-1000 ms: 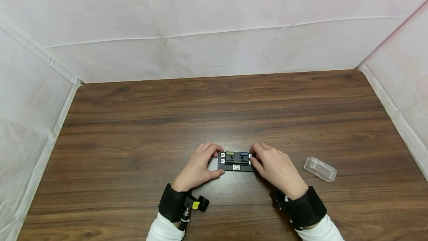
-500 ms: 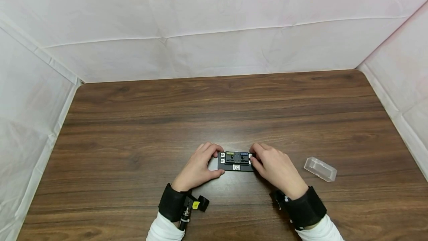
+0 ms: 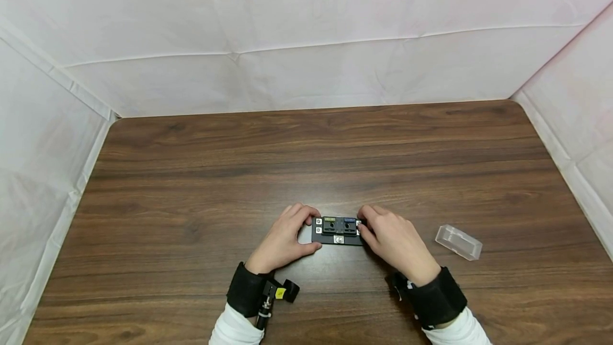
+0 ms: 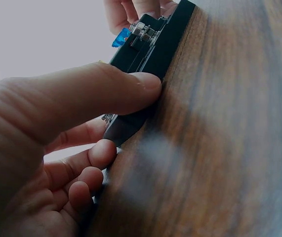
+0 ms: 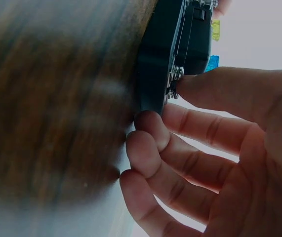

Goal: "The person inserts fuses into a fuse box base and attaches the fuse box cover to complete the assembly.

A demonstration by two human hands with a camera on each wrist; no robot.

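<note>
A black fuse block (image 3: pixel 337 232) lies flat on the table between both hands, with silver screw terminals at its ends and near edge. It bears a yellow blade fuse (image 5: pixel 216 29) and a blue blade fuse (image 5: pixel 212 63). My left hand (image 3: pixel 287 239) holds the block's left end, thumb along the near side and fingers at the far corner. At the opposite end, my right hand (image 3: pixel 395 241) pinches the block. Its thumb (image 5: pixel 195 86) touches a terminal screw (image 5: pixel 176 74) there, while the other fingers curl beside and below the end.
To the right of my right hand, a clear plastic cover (image 3: pixel 458 242) lies on the wooden table (image 3: pixel 215 174). White sheets (image 3: pixel 306 79) hang behind the table and along both sides. A black strap (image 3: pixel 246 290) with a small camera is on each wrist.
</note>
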